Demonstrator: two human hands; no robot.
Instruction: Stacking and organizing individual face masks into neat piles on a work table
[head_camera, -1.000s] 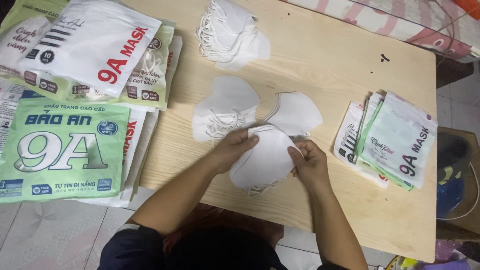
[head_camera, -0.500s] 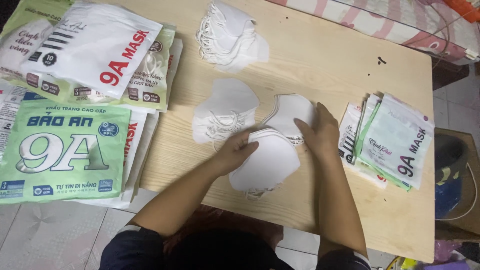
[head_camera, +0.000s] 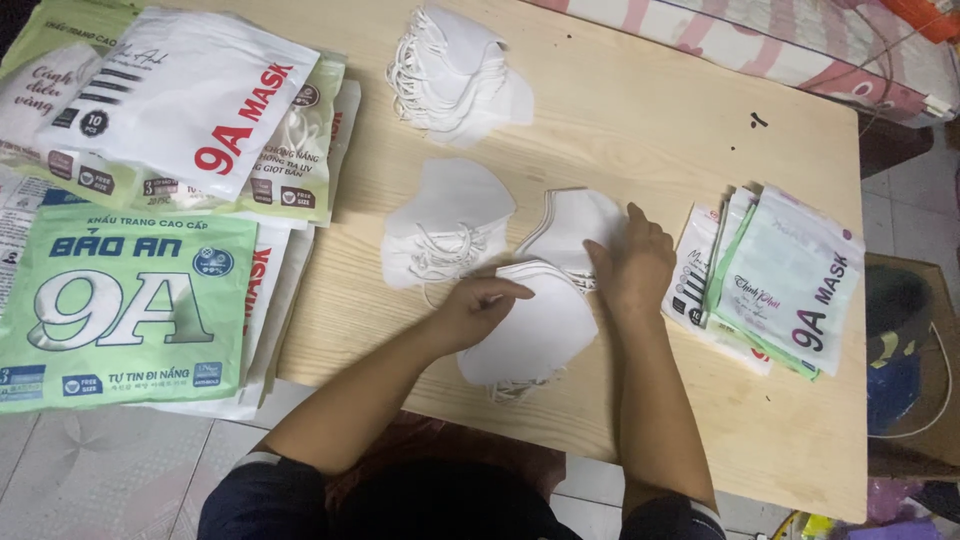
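Masks, white and folded flat, lie in a short stack (head_camera: 535, 335) at the near middle of the wooden table (head_camera: 650, 110), right in front of the person. The left hand (head_camera: 480, 305) rests on the stack's upper left edge with the fingers pressed together and stretched forward, the thumb tucked under so that it looks to pinch the top mask's rim. The right hand (head_camera: 632, 262) lies flat, fingers together and slightly curled, on the neighbouring stack of masks (head_camera: 575, 228) just behind, touching it and the near stack's corner.

These look feather-light, soft and floppy, thin fabric that bends at a touch and would slide easily over its neighbours. I judge the safest hold is a pinch at the folded edge or the stiffer seam, not the loose ear loops, which tangle.

Counting mask piles, I see four: the near stack, the one under the right hand, a third with loops showing (head_camera: 445, 235) to the left, and a bigger heap (head_camera: 455, 75) at the far edge. How many masks sit in each I cannot tell.

Packets: a fanned bundle of slim printed pouches (head_camera: 780, 285) at the right, perhaps five or six, and at the left several large flat bags, a green one (head_camera: 125, 305) nearest and a white one (head_camera: 185, 95) behind, with others beneath them
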